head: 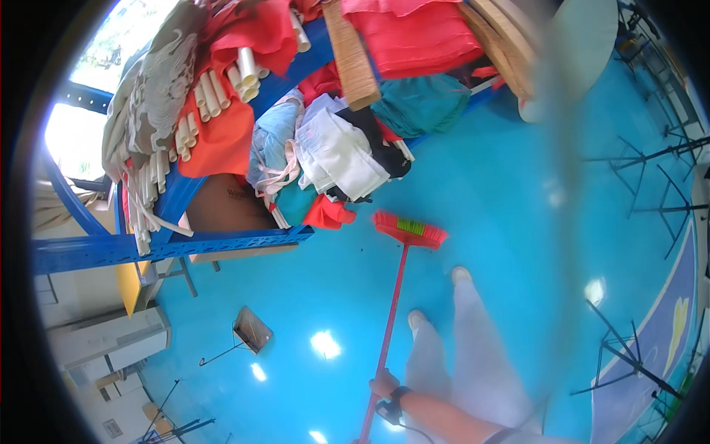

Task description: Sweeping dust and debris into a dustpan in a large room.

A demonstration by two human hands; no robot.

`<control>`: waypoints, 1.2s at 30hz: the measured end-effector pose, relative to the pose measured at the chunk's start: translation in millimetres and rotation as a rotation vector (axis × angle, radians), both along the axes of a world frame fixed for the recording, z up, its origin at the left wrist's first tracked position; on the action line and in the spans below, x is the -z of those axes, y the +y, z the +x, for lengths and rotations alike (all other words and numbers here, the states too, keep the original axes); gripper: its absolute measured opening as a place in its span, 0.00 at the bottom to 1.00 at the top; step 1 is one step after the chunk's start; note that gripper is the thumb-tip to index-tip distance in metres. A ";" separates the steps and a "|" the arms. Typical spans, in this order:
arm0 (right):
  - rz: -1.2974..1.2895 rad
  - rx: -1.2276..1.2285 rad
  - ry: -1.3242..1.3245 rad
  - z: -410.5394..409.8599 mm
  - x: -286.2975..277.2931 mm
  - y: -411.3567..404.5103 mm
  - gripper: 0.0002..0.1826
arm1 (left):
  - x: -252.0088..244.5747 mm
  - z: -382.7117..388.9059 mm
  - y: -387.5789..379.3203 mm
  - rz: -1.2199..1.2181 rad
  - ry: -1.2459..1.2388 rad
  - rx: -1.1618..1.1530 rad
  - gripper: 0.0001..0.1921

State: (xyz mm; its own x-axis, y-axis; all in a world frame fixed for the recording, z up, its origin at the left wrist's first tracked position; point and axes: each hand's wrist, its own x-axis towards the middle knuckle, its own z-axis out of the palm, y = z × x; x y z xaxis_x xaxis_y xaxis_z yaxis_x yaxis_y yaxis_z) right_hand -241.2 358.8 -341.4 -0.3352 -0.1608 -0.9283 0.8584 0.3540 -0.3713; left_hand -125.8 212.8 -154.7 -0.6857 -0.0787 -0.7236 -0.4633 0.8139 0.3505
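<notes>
My right hand [384, 384] grips the red handle [392, 302] of a push-style broom, with a dark band and a small device at the wrist. The broom head [409, 230], red with bright green bristles in the middle, is on the blue floor beyond my feet and looks slightly blurred. A few dark specks lie on the floor close to it. My left hand is out of view. To the left on the floor rests a dustpan [253, 329] with a long thin handle, apart from the broom.
A blue metal shelf [222, 240] holds folded clothes [344, 152], red cloth [413, 39], white tubes [147, 186], a cardboard box [227, 205] and wooden boards [352, 61] that stick out. Black folding stands [632, 355] are at the right. A blurred strip [560, 222] crosses the view.
</notes>
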 end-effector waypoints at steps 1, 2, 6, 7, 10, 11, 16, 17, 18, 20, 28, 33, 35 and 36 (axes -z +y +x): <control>0.016 0.027 0.055 2.4 -0.8 0.8 0.25 | 2.0 3.1 3.0 -0.005 0.006 -0.015 0.16; 0.065 0.068 0.096 4.1 0.9 16.8 0.25 | 15.0 -0.2 16.9 0.017 0.029 -0.006 0.16; 0.356 0.152 0.181 -31.2 53.2 109.3 0.21 | 99.9 -47.1 88.0 0.072 -0.042 -0.003 0.18; 0.293 0.170 0.215 -57.8 52.5 131.8 0.16 | 123.4 -57.5 100.2 0.063 0.004 0.008 0.18; 0.581 0.457 0.463 -95.9 124.6 247.1 0.16 | 180.7 -132.6 208.0 0.358 0.108 0.057 0.16; 0.499 0.261 0.348 -138.8 80.0 213.1 0.18 | 196.0 -146.6 187.6 0.228 0.040 0.015 0.17; 0.407 0.497 0.427 -202.2 139.6 316.2 0.22 | 266.5 -251.9 295.8 0.425 0.177 0.007 0.18; 0.390 0.507 0.392 -210.7 138.9 323.2 0.22 | 272.1 -261.7 305.3 0.435 0.169 -0.025 0.18; 0.400 0.459 0.402 -216.5 143.3 329.1 0.21 | 273.3 -268.9 314.8 0.417 0.125 -0.024 0.18; 0.521 0.243 0.424 -221.6 157.0 348.6 0.20 | 272.3 -266.4 329.4 0.434 0.076 -0.026 0.18; 0.519 -0.169 0.707 -108.3 171.6 198.6 0.17 | 242.0 -135.4 193.4 0.327 0.079 -0.264 0.17; 0.440 -0.490 0.219 7.7 124.7 95.1 0.15 | 186.1 15.6 117.4 0.140 -0.086 -0.260 0.17; 0.275 -0.644 0.144 54.4 84.1 44.2 0.12 | 149.5 94.8 77.3 0.023 -0.177 -0.311 0.16; 0.170 -0.695 0.167 93.4 99.7 46.1 0.12 | 130.1 107.5 78.6 0.090 -0.112 -0.305 0.15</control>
